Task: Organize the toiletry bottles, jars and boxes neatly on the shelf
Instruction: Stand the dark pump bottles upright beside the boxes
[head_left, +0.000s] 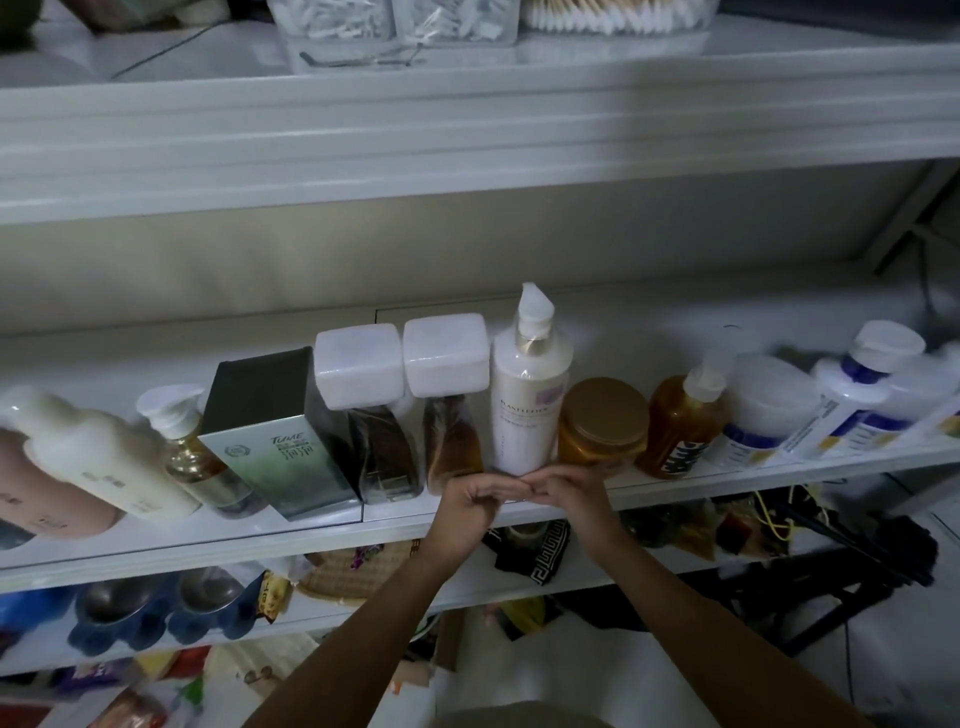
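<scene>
Entry: left hand (470, 493) and right hand (569, 488), brought together fingertip to fingertip at the front lip of the shelf (208, 545), fingers loosely curled. I cannot tell whether either pinches anything or only touches. Directly beyond the meeting fingertips, on the side away from me, is the white pump bottle (527, 410), upright, long axis vertical, its base at the fingers. Both hands are equally near it, the left toward its left flank, the right toward its right. Just beside it on the left is a brown bottle with a square white cap (447, 405). Just beside it on the right is a lower amber jar with a gold lid (602, 421). Farther left is a green box (280, 436). Farther right is an amber pump bottle (680, 431). My judgement: the tight neighbours leave little finger room, so a straight push back suits better than a flank grasp.
</scene>
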